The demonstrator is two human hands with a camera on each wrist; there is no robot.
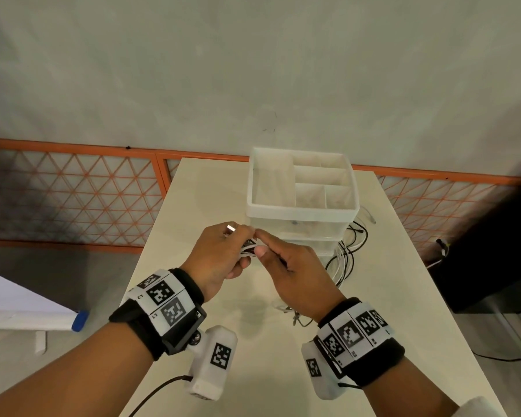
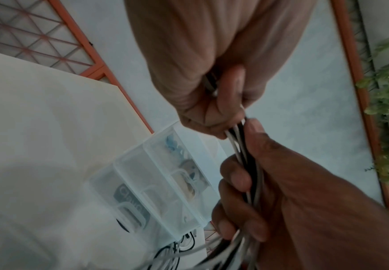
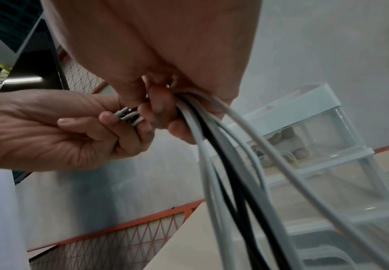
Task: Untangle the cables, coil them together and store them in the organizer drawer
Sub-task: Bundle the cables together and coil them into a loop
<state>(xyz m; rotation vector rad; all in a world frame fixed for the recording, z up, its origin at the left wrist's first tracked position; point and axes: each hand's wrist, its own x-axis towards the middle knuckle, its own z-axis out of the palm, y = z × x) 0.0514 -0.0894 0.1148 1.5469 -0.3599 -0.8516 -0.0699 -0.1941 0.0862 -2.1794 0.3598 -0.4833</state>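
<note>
Several white and black cables (image 1: 248, 248) are bunched between both hands above the table. My left hand (image 1: 238, 251) grips the bundle near its plug ends (image 3: 128, 117), and a silver plug (image 1: 231, 227) sticks out above its fingers. My right hand (image 1: 260, 243) pinches the same bundle just to the right, fingers curled round the strands (image 3: 223, 155), which hang down from it. The slack of the cables (image 1: 346, 254) lies in loose loops on the table beside the organizer (image 1: 301, 210). The organizer is clear plastic, with a white compartment tray on top and drawers (image 3: 327, 137) below.
The cream table (image 1: 217, 191) is narrow, with its edges close on both sides. An orange lattice fence (image 1: 73, 191) runs behind it. A dark block (image 1: 494, 251) stands off the right edge. A white object with a blue end (image 1: 79, 320) lies to the left.
</note>
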